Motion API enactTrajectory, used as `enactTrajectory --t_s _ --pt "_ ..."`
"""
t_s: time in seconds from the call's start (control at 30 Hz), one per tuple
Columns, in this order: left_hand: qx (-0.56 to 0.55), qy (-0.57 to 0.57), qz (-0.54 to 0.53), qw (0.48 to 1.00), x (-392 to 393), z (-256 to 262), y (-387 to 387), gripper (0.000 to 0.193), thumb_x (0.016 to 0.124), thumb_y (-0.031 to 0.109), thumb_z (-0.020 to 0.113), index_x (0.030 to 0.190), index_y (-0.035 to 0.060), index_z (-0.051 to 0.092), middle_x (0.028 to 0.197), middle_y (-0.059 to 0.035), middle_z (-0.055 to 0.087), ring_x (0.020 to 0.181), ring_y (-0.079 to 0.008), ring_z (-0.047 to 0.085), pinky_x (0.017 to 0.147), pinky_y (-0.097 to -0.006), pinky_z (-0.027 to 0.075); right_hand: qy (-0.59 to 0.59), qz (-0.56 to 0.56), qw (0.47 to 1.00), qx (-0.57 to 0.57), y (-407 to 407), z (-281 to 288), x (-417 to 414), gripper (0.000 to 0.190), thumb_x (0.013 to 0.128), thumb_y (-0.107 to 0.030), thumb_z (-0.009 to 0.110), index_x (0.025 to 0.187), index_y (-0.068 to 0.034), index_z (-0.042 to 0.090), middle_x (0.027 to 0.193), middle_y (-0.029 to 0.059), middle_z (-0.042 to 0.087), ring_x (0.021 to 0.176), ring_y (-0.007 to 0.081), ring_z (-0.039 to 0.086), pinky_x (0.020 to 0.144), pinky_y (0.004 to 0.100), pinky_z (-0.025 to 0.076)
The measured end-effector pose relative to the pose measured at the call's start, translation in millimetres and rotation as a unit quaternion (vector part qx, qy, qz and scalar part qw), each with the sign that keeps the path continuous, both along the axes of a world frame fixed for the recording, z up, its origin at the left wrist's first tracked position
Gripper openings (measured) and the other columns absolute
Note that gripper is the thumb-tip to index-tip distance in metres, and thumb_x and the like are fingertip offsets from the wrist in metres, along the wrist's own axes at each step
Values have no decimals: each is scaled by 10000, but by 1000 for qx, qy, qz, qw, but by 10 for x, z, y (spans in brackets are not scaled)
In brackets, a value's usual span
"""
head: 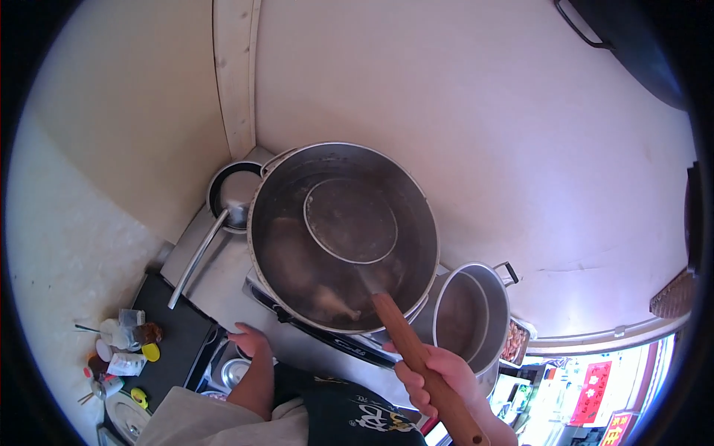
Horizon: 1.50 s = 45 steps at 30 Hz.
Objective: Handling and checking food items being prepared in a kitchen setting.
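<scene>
My right hand (454, 368) grips the wooden handle (407, 340) of a round skimmer. The skimmer's wire-rimmed head (351, 220) sits in a large metal stockpot (410, 187) filled with dark brown liquid. Pale pieces that look like poultry lie partly under the liquid, one shaped like a leg (332, 301) near the pot's front wall. My left hand (251, 339) is at the front edge of the steel counter (223, 279), fingers apart and holding nothing. The stockpot stands on a stove (329, 340) with a black front panel.
A long-handled ladle (198, 259) rests in a small pot (212, 195) to the left. A second pot (502, 312) of brown liquid stands at right, with a tray of food (514, 343) beyond. Seasoning containers (125, 365) crowd a black surface. A wok (630, 50) hangs upper right.
</scene>
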<state>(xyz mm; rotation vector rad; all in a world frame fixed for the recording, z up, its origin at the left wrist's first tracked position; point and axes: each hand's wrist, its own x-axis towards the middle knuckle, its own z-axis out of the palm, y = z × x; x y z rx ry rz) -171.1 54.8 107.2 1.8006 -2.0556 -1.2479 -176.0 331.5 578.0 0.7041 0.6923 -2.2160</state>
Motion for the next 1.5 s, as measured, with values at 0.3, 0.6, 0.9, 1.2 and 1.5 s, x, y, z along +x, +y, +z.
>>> enactTrajectory --t_s 0.3,0.6,0.9,1.2,1.5 --pt "-9 -55 -22 998 53 -261 -38 703 993 484 364 1384 -99 322 1300 -357 500 1159 -482 538 972 -499 453 62 39 979 190 -130 481 281 648 931 -362 596 1410 2 353 729 53 513 497 119 507 441 214 464" --pt "-43 -35 16 998 -42 73 45 627 981 457 407 1313 -74 386 1165 -336 596 1057 -480 598 910 -526 475 63 87 958 265 -53 688 197 688 877 -394 647 1343 70 441 702 30 526 472 79 516 391 174 419" --pt "-50 -44 31 997 -74 198 54 577 980 437 421 1309 -36 402 1199 -311 590 1085 -460 591 919 -518 467 22 173 948 268 -34 535 -34 615 934 -303 556 1413 22 350 764 63 536 483 114 554 400 237 508" --pt "-52 -28 20 998 -65 201 100 568 984 438 416 1300 -33 408 1198 -312 588 1081 -463 590 912 -521 468 0 223 947 230 -234 164 -237 510 928 -98 415 1412 21 309 832 104 512 615 163 599 499 300 550" --pt "-49 -43 25 998 -59 163 76 617 984 474 399 1311 -48 391 1164 -320 601 1058 -477 594 906 -532 471 28 262 892 367 -189 498 -36 578 841 7 413 1411 -21 322 826 105 532 615 154 588 550 280 523"
